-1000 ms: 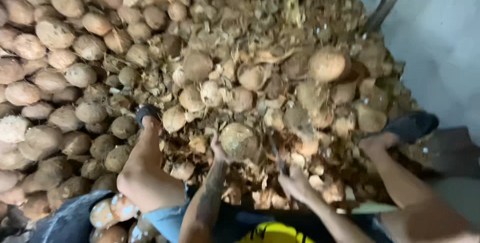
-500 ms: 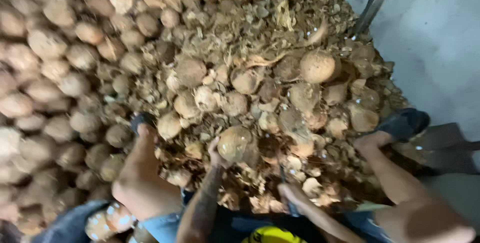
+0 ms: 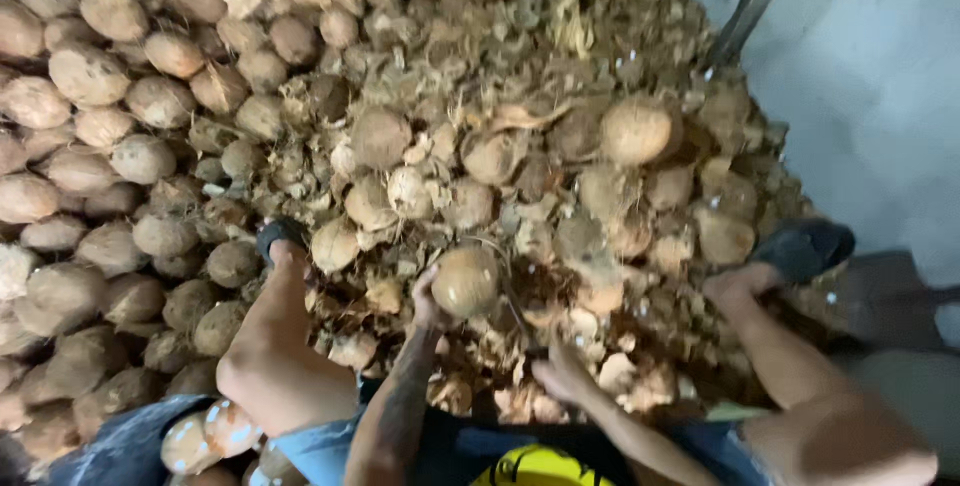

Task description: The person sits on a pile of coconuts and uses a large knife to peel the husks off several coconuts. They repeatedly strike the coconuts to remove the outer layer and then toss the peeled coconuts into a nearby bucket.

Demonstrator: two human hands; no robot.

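a heap of round, hairy brown coconuts (image 3: 90,76) fills the view from 9 to 12 o'clock. just below centre, the left hand (image 3: 428,301) cups a smooth, pale coconut (image 3: 465,282) from its left side, fingers curled against it. at 6 o'clock the right hand (image 3: 560,376) rests on dry, flaky husk scraps (image 3: 520,196); whether it grips anything cannot be told. bare knees and dark sandals (image 3: 805,246) flank the pile. a grey wall (image 3: 880,96) stands at 2 o'clock.

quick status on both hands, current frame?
Left hand: closed around a husked coconut, held over the husk pile.
Right hand: low among husk scraps; blurred, cannot tell whether it grips anything.
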